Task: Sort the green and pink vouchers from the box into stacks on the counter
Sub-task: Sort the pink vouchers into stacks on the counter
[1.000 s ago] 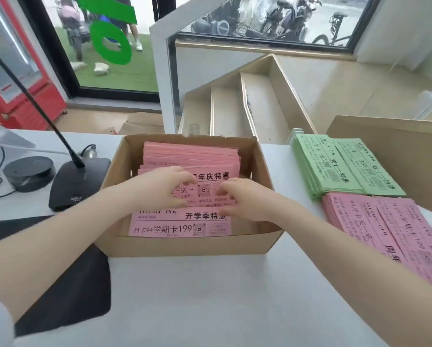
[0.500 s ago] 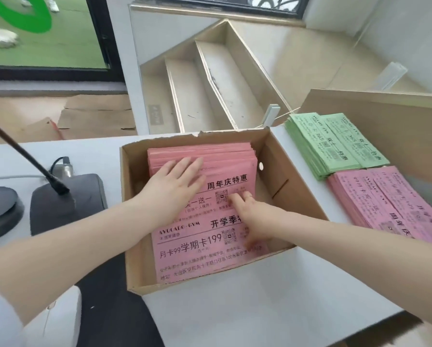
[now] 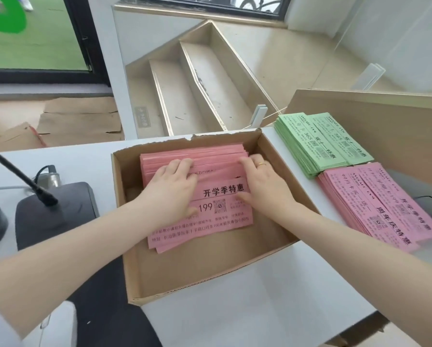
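The white bench (image 3: 272, 309) carries an open cardboard box (image 3: 185, 279), and everything else is placed from that box. Inside it, against the far wall and toward the middle, lies a thick pile of pink vouchers (image 3: 200, 229), the topmost sheets slid nearer than those beneath, with bare cardboard floor showing on the near side. To the right of the box, on the bench, a stack of pink vouchers (image 3: 385, 214) lies nearer, and a stack of green vouchers (image 3: 320, 146) lies just beyond it, the two stacks touching along one edge. To the left of the box stands a black microphone base (image 3: 59, 209) with its thin stalk slanting away leftward. Both hands reach into the box from the near side. The left hand (image 3: 172, 189) lies flat on the pile in the box, fingers straight and spread toward the far edge, thumb resting on the printed face, gripping nothing. The right hand (image 3: 262, 186), wearing a thin gold ring (image 3: 261, 164), rests on the right part of the same pile, fingers extended over the far sheets and thumb pressing the top sheet; whether it pinches any sheet cannot be told.
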`<state>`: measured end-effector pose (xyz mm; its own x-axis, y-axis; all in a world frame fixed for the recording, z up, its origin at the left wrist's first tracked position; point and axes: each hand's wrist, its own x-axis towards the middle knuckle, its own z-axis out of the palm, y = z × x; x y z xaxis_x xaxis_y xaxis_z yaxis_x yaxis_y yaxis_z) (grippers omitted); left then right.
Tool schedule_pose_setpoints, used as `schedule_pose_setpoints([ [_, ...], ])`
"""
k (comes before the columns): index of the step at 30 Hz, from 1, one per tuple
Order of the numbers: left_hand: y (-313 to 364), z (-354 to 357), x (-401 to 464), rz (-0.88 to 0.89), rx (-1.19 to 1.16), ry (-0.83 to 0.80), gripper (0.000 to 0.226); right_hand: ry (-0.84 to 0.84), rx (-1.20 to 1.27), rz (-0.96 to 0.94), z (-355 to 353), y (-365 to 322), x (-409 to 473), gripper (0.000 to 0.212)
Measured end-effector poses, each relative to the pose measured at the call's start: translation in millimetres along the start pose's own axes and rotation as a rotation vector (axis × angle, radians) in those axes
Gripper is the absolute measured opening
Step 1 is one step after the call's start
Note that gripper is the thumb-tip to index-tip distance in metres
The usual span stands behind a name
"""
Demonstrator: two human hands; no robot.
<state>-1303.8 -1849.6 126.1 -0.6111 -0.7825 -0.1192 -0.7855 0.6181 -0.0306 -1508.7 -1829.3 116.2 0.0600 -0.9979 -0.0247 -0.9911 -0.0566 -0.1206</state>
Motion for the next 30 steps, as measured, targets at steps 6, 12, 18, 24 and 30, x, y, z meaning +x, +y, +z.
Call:
schedule_pose_setpoints([
  [6, 2.1, 1.1, 0.9, -0.069, -0.107, -0.019, 0.074, 0.016, -0.208, -0.251, 5.6, -14.4, 10.9, 0.071],
  [12, 3.3, 6.2, -4.3, -0.099, -0.229, -0.367, 0.066, -0.015, -0.396, -0.330, 7.1, -10.9, 13.9, 0.045],
  [18, 5.7, 1.0, -4.9, 0.045, -0.325, -0.487, 0.050, -0.235, -0.284, -0.383, 6.8, -3.8, 4.9, 0.069],
  [24, 3.7, -10.9, -17.0, 0.066, -0.338, -0.226, 0.029, -0.300, -0.108, -0.396, -15.8, -12.4, -16.1, 0.030],
  [30, 12.8, -40.5, -28.1, -0.060, -0.261, 0.317, 0.019, 0.178, -0.126, -0.350, -52.4, 2.4, -25.5, 0.010],
])
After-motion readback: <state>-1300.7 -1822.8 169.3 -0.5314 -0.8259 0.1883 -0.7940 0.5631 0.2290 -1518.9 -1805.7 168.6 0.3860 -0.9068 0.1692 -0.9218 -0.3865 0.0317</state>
